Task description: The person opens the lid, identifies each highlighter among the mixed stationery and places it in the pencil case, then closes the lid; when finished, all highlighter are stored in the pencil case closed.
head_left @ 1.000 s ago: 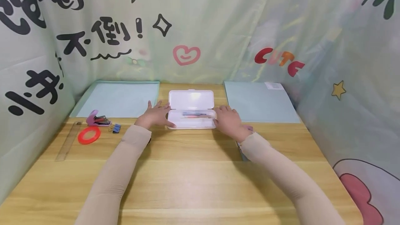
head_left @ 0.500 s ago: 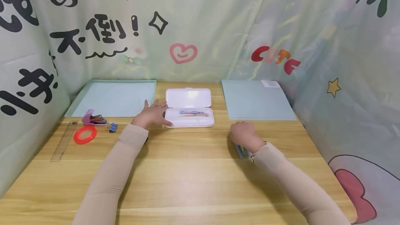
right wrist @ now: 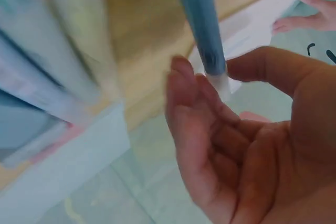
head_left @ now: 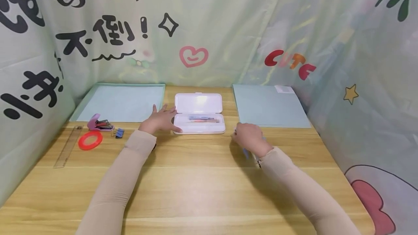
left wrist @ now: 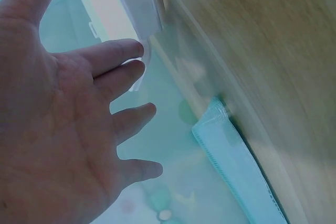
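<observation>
A white pencil case (head_left: pixel 199 130) lies with its lid raised at the back middle in the head view, with a few slim pens (head_left: pixel 204 119) inside. My left hand (head_left: pixel 159 120) is spread at the case's left side, thumb at its front corner; the left wrist view shows the fingers straight and the palm bare. To the right of the case, my right hand (head_left: pixel 250 137) pinches a blue pen (right wrist: pixel 202 22) between thumb and fingers, seen best in the right wrist view. Several blurred pen-like sticks (right wrist: pixel 52 51) lie beside that hand, mostly hidden under it in the head view.
Pale blue folders lie at the back, one left (head_left: pixel 121 102) and one right (head_left: pixel 271 108). On the left are a purple stapler (head_left: pixel 94 123), a blue binder clip (head_left: pixel 119 133), a red ring (head_left: pixel 81 141) and a clear ruler (head_left: pixel 68 147). A printed curtain (head_left: pixel 222 28) walls the table.
My right hand has left the pencil case's right edge, gone right to the sticks, and now moves slightly back left with a blue pen. The left hand stays by the case.
</observation>
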The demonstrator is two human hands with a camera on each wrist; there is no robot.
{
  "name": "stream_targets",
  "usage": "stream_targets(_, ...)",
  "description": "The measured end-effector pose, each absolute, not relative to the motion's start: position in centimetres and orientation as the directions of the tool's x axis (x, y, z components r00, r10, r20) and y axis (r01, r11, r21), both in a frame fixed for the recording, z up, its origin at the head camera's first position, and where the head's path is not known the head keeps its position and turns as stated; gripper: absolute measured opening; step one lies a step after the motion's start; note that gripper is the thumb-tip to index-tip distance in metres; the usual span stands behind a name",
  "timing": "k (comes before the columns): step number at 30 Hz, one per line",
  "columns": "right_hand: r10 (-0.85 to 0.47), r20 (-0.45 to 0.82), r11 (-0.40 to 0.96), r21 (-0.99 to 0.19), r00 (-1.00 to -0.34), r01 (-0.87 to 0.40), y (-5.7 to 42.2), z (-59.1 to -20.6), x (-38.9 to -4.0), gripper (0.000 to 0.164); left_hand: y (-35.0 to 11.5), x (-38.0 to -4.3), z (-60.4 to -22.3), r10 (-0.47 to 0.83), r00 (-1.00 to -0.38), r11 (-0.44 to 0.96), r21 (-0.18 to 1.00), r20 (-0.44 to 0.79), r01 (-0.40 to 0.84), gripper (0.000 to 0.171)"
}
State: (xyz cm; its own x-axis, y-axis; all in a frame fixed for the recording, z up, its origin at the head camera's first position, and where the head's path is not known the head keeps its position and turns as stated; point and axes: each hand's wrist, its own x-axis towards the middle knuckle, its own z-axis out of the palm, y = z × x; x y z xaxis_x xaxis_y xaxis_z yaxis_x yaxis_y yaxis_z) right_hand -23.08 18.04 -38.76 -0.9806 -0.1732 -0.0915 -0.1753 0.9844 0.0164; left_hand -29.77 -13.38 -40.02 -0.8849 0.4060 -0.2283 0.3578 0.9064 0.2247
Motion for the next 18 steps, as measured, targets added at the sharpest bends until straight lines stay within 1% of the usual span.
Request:
stream_targets(3, -0.189, -0.047, 0.982, -0.016, -0.981, -0.188, 17.0, -38.3, -24.0, 0.015, -13.3, -29.7, -40.0, 0.402, -0.886, 0.908, 0.226, -0.231, 0.353, 0.094)
stream_targets(6, -0.246, 0.002, 0.969, -0.009, -0.969, -0.246, 15.9, -38.2, -25.2, 0.013, -13.4, -29.8, -40.2, 0.4, -0.888, 0.909, 0.224, -0.227, 0.352, 0.094)
stream_targets(8, -0.292, 0.047, 0.956, 0.018, -0.955, -0.291, 15.1, -38.5, -25.9, 0.014, -13.4, -29.9, -40.3, 0.401, -0.887, 0.909, 0.221, -0.228, 0.354, 0.095)
stream_targets(9, -0.343, 0.09, 0.939, 0.051, -0.935, -0.339, 14.8, -38.8, -26.4, 0.016, -13.4, -29.9, -40.3, 0.402, -0.887, 0.909, 0.219, -0.226, 0.356, 0.095)
stream_targets(13, -0.494, 0.207, 0.869, 0.1, -0.844, -0.484, 13.5, -39.7, -28.1, 0.016, -13.5, -30.0, -40.3, 0.403, -0.886, 0.909, 0.209, -0.228, 0.36, 0.096)
stream_targets(15, -0.562, 0.23, 0.826, 0.108, -0.795, -0.553, 12.8, -40.0, -29.0, 0.014, -13.5, -30.0, -40.3, 0.403, -0.887, 0.91, 0.207, -0.225, 0.361, 0.097)
stream_targets(18, -0.612, 0.222, 0.789, 0.109, -0.759, -0.605, 11.5, -40.4, -30.0, 0.014, -13.6, -29.8, -40.3, 0.397, -0.89, 0.912, 0.201, -0.224, 0.357, 0.097)
